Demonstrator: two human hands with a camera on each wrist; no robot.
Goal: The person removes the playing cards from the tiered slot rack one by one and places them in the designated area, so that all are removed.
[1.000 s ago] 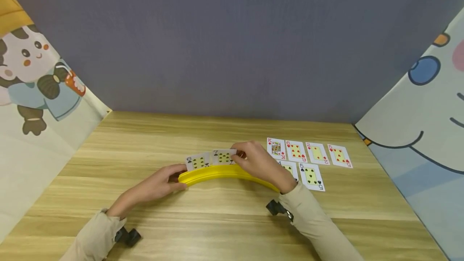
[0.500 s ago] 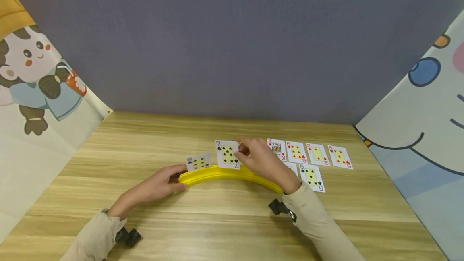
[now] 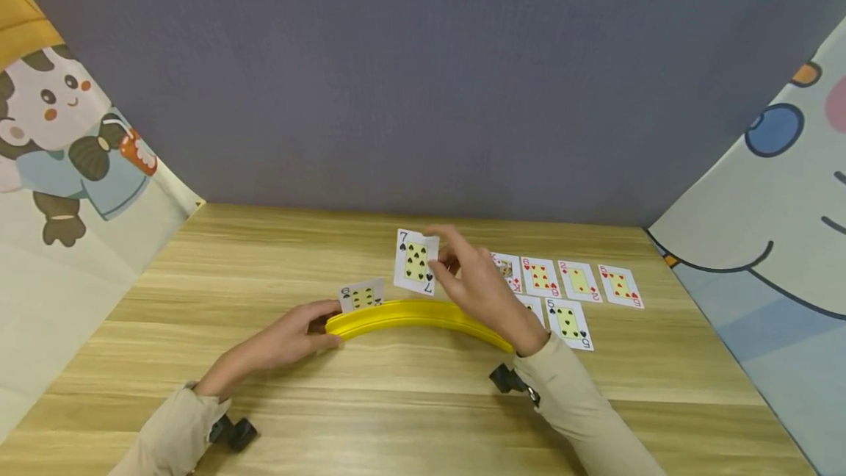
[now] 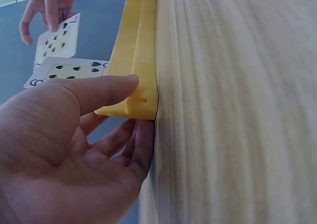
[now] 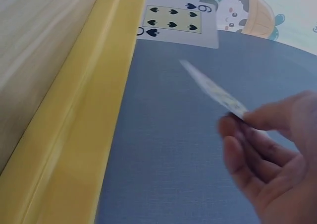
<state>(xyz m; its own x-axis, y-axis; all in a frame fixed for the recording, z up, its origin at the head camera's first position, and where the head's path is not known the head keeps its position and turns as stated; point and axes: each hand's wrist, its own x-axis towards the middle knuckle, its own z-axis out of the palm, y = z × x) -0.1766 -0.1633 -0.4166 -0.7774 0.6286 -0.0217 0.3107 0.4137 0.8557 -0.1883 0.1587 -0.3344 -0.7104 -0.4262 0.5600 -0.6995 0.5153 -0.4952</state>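
Observation:
A curved yellow card holder (image 3: 410,312) lies on the wooden table. My left hand (image 3: 297,336) grips its left end, thumb in front and fingers behind, as the left wrist view also shows. Beside that hand the six of spades (image 3: 363,295) stands in the holder's slot. My right hand (image 3: 476,285) pinches the seven of spades (image 3: 416,261) by its right edge, the card raised above and behind the holder. In the right wrist view the seven of spades (image 5: 213,89) appears nearly edge-on between thumb and fingers.
To the right lie face-up cards in two rows: a king of diamonds (image 3: 506,270), several red cards including the two of diamonds (image 3: 578,281), and the five of spades (image 3: 570,323) in front. A grey wall (image 3: 423,79) rises behind the table (image 3: 370,417).
My right hand has drawn the seven of spades up out of the holder and lifted it away behind it. The left hand keeps its grip on the holder's end.

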